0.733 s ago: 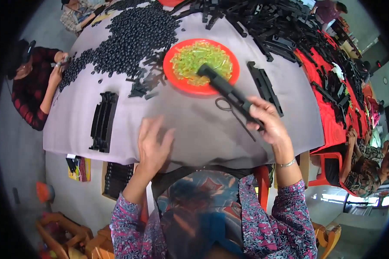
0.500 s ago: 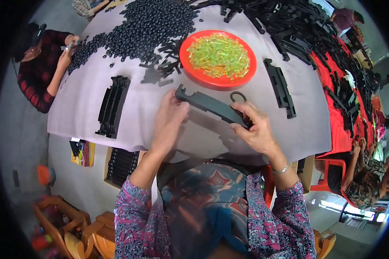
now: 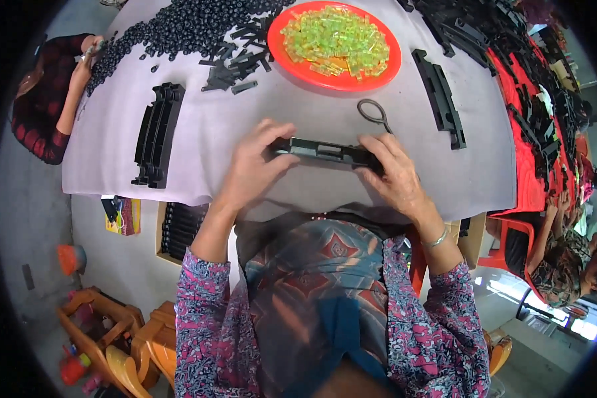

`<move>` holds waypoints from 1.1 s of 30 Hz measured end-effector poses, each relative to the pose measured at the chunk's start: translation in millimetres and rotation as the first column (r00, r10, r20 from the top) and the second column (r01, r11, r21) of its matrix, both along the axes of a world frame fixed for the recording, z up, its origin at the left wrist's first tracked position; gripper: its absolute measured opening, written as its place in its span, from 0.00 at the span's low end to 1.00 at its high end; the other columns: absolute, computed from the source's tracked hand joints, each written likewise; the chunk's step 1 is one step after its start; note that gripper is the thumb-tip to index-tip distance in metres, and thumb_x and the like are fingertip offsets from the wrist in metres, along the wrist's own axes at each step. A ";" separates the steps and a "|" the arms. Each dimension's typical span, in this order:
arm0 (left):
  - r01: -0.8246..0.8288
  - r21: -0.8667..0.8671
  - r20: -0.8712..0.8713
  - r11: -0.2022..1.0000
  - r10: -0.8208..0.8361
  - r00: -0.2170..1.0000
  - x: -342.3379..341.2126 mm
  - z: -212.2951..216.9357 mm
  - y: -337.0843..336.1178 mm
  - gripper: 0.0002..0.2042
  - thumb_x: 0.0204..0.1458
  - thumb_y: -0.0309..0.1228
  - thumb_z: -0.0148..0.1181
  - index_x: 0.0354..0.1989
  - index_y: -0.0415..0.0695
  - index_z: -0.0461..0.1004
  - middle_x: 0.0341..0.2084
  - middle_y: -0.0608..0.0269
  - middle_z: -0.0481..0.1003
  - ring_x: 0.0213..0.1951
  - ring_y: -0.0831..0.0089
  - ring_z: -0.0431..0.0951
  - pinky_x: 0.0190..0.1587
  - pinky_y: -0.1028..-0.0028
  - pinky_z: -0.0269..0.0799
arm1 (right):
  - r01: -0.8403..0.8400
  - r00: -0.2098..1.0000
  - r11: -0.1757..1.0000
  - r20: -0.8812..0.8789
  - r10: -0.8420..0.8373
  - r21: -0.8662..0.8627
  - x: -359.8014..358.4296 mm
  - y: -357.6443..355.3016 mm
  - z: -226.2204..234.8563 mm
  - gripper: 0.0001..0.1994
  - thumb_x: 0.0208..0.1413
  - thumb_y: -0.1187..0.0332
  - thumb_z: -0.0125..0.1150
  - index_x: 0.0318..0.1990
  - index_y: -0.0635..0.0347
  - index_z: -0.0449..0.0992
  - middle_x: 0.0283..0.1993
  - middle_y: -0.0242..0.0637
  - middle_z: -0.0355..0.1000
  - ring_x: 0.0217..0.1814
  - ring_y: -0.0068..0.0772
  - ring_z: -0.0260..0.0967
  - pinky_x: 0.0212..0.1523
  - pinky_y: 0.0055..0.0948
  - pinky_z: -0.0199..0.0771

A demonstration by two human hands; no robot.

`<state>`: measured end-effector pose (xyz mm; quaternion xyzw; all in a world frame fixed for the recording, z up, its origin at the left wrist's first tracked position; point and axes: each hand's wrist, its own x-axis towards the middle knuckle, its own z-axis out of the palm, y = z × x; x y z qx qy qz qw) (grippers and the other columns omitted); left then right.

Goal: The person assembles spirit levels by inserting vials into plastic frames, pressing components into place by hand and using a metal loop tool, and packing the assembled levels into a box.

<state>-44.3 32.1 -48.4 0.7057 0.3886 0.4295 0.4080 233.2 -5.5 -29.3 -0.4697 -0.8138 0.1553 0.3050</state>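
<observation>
Between my two hands I hold a long black plastic housing [image 3: 328, 152] level above the table's near part. My left hand [image 3: 255, 162] pinches its left end, and my right hand [image 3: 393, 171] grips the right end, with fingers on top and thumb below. Beyond my right hand, the looped handle of scissors [image 3: 373, 111] shows; the rest is hidden under that hand. A red plate [image 3: 335, 84] heaped with yellow-green clear plastic pieces [image 3: 338, 43] stands farther back. Another black housing [image 3: 439, 99] lies to the right, and assembled-looking black parts [image 3: 158, 136] lie to the left.
Small black round pieces [image 3: 172, 33] and short black strips [image 3: 229, 66] cover the far left of the cloth-covered table [image 3: 99, 159]. Long black parts pile up at the far right, beside a red cloth [image 3: 527, 179]. One person [image 3: 50, 99] sits at left, another [image 3: 557, 265] at right.
The black housing has been rolled, so a narrow side with slots now faces up, and it lies more level. My view has shifted, and the plate appears higher. More of the scissors handle shows.
</observation>
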 end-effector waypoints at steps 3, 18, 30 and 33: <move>0.040 0.078 -0.167 0.996 -0.027 0.986 -1.5 -3.2 -0.4 0.19 0.45 0.19 0.66 0.48 0.36 0.74 0.40 0.58 0.72 0.39 0.65 0.75 0.40 0.71 0.73 | -0.012 0.995 1.000 0.102 0.013 -0.007 5.0 2.1 -7.3 0.23 0.43 0.73 0.71 0.50 0.58 0.74 0.41 0.41 0.70 0.47 0.48 0.68 0.48 0.41 0.70; -0.028 0.073 -0.096 0.997 0.035 0.995 -8.8 12.0 -3.9 0.18 0.45 0.21 0.68 0.47 0.35 0.76 0.37 0.57 0.73 0.40 0.65 0.76 0.44 0.72 0.72 | 0.148 0.989 0.987 0.007 -0.149 0.062 -0.1 -2.8 -15.3 0.22 0.40 0.68 0.73 0.46 0.61 0.77 0.43 0.41 0.73 0.45 0.46 0.67 0.48 0.40 0.70; -0.392 0.471 -0.292 0.791 0.558 0.777 -37.7 -8.3 78.8 0.14 0.46 0.18 0.60 0.43 0.40 0.79 0.37 0.56 0.75 0.41 0.54 0.74 0.45 0.62 0.72 | 0.174 0.985 0.983 -0.003 -0.174 0.058 -4.7 2.5 -14.5 0.21 0.40 0.67 0.73 0.44 0.62 0.77 0.43 0.42 0.73 0.45 0.46 0.67 0.47 0.40 0.70; -0.337 0.527 -0.394 0.780 0.575 0.717 -37.4 -11.3 82.4 0.13 0.45 0.19 0.62 0.42 0.41 0.80 0.36 0.57 0.76 0.41 0.55 0.74 0.45 0.61 0.71 | 0.172 0.985 0.985 -0.018 -0.171 0.026 -5.3 0.2 -10.7 0.21 0.40 0.68 0.73 0.44 0.62 0.77 0.44 0.43 0.73 0.46 0.47 0.67 0.48 0.40 0.70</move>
